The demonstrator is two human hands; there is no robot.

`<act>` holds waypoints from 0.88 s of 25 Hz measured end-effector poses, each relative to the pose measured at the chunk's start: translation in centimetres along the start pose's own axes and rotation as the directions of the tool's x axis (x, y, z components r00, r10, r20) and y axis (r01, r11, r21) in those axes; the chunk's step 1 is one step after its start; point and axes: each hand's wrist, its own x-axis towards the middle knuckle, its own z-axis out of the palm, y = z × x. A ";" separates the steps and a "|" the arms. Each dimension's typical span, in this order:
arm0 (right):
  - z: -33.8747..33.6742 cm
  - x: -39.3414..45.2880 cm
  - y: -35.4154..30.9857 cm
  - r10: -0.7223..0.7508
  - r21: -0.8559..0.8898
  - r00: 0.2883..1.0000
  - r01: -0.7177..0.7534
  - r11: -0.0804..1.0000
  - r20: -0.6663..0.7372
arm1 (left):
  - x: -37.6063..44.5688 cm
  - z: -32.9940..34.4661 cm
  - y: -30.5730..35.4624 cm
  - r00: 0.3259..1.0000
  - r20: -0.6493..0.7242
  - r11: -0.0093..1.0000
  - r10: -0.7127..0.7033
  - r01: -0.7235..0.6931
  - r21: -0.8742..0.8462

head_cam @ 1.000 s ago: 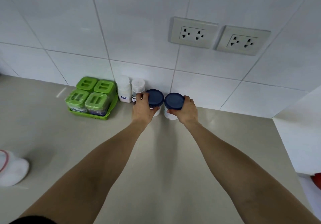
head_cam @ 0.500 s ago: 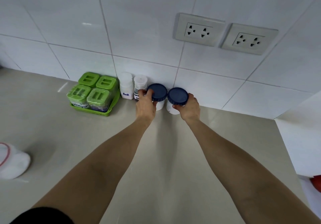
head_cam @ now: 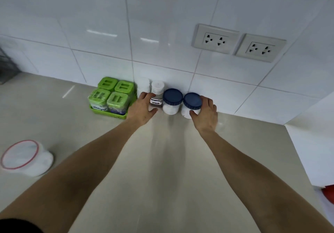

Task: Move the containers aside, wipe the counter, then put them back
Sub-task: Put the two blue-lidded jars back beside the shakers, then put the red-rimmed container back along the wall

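Your row of obstacles stands against the tiled wall (head_cam: pixel 162 34): green tray (head_cam: pixel 108 113) of four lidded boxes, white bottle (head_cam: pixel 144 85), labelled shaker (head_cam: pixel 157 91), left blue-lidded jar (head_cam: pixel 172 100), right blue-lidded jar (head_cam: pixel 192 104), each just beside the next, with no passable gap. Your left hand (head_cam: pixel 143 109) fills the space before the bottle and shaker; your right hand (head_cam: pixel 206 113) holds the right jar. Bare counter (head_cam: pixel 171 160) lies between your forearms and right of the jars. A red-rimmed white container (head_cam: pixel 23 157) stands at near left.

Blue jar lids (head_cam: pixel 173 96), green tubs (head_cam: pixel 112 95)
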 end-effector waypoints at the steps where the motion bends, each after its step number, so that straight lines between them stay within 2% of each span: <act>1: 0.0 -0.7 -1.1 -0.066 0.014 0.997 0.067 0.998 -0.031 | -0.7 -1.9 -1.5 0.999 -0.001 0.999 0.049 -0.049 -0.010; 3: 0.4 -2.4 -4.1 -0.198 0.063 0.980 0.199 0.978 -0.020 | -2.5 -6.0 -5.2 0.995 -0.035 0.996 0.088 -0.089 -0.022; 6: 2.2 -5.7 -9.7 -0.376 0.124 0.922 0.364 0.923 0.096 | -5.9 -12.0 -12.4 0.985 -0.167 0.999 0.037 -0.037 0.007; 10: 5.6 -9.9 -17.6 -0.536 0.222 0.813 0.493 0.841 0.228 | -10.6 -18.1 -22.6 0.969 -0.207 0.982 -0.135 0.159 0.105; 13: 8.7 -13.9 -24.1 -0.585 0.310 0.729 0.498 0.810 0.356 | -15.1 -20.6 -29.6 0.936 -0.191 0.937 -0.296 0.323 0.132; 16: 11.8 -18.1 -29.1 -0.606 0.365 0.638 0.484 0.796 0.475 | -20.2 -19.5 -34.7 0.906 -0.126 0.894 -0.403 0.420 0.157; 22: 16.5 -23.5 -34.5 -0.543 0.319 0.565 0.451 0.833 0.621 | -25.8 -14.7 -37.0 0.928 0.073 0.899 -0.364 0.330 0.288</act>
